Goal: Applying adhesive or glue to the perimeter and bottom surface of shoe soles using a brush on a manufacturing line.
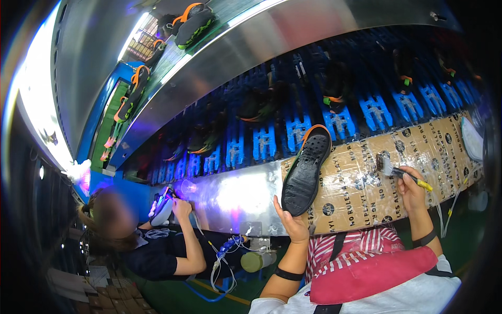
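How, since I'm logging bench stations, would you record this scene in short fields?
Left hand: holding the near end of a long black shoe sole with orange edging
Right hand: gripping a dark-bristled brush with a black-and-yellow handle
Surface: glossy, brown, printed cardboard sheet
Behind: row of blue H-shaped supports
Left side: co-worker in dark clothing

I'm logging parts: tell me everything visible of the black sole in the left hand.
The black sole is long, waisted, rounded at both ends and dotted with small marks; it looks rubbery, partly glossy. Orange edging curves round its far end, which slants right. Broad face toward the camera, it appears over the left end of the cardboard. The left hand holds its near end; contact with the cardboard is unclear.
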